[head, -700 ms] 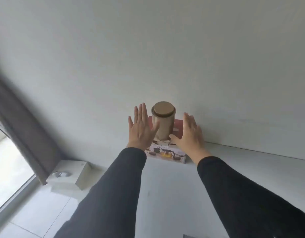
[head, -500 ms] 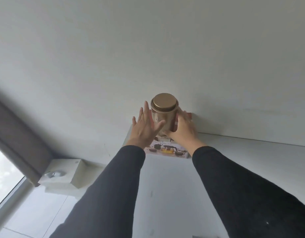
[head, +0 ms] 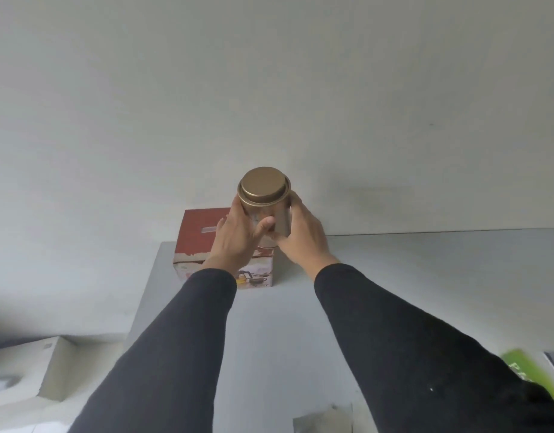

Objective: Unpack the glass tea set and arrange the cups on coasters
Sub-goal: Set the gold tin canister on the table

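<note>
Head view looks down along two black sleeves to a white table [head: 300,323] set against a plain wall [head: 269,89]. Both hands are wrapped around a gold tin [head: 264,198], an upright round canister with a gold lid on top. The left hand [head: 235,239] is curled against the tin's left side, fingers [head: 236,210] reaching up toward the lid's rim and the thumb laid across the front of the body. The right hand [head: 304,239] cups the opposite side, its fingers closed round the far right of the tin and hidden behind it. So each hand is partly closed, with the tin pressed between the two palms.

Just under the hands, and touching the base of the tin as far as can be told, is the tea set box [head: 204,235], a red-topped carton with pictures of a teapot and cups on its near face. The box sits at the far left corner of the table, close to the wall; the left wrist covers part of its front. Whether the tin stands on the box or is raised just off it cannot be told, since the hands hide its bottom edge.

Well behind the right hand, near that elbow, lies a blurred green packet [head: 525,370]. Down and out beyond the left elbow, off the table, is a white box [head: 29,370].
</note>
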Demonstrator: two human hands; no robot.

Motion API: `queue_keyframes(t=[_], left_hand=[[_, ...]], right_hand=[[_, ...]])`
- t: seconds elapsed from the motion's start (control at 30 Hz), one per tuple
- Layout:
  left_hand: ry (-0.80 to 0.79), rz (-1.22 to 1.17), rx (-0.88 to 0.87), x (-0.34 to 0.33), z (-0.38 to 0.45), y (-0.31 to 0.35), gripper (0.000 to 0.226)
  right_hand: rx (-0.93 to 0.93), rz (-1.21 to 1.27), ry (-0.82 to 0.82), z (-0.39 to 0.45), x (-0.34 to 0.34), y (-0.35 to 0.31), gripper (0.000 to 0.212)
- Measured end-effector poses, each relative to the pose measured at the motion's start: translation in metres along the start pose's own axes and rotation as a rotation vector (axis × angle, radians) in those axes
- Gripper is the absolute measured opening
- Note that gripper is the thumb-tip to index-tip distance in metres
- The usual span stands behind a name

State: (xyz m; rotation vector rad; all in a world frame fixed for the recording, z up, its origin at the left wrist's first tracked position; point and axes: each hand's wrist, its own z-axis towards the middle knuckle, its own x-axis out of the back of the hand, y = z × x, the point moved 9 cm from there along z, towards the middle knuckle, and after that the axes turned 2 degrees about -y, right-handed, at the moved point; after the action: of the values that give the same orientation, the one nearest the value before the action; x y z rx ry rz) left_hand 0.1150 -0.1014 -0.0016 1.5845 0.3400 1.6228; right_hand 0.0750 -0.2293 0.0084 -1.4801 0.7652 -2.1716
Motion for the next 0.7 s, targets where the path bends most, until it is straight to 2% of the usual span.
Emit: queue_keyframes(t=[0.17,0.4,0.7], left_hand=[[-0.13,-0.044,-0.082,-0.072,0.012,0.086,0.073],[-0.257,-0.128,-0.233,-0.209,0.017,0.211,0.073],[-0.331,-0.162,-0.118,-0.385,0.059,0.271,0.071]], right_hand=[[-0.102,-0.067,0.111,-0.022,0.087,0.067,0.066],[-0.269,-0.11,0.214,-0.06,0.201,0.201,0.071],[-0.336,-0.072,0.14,-0.046,0.259,0.379,0.074]])
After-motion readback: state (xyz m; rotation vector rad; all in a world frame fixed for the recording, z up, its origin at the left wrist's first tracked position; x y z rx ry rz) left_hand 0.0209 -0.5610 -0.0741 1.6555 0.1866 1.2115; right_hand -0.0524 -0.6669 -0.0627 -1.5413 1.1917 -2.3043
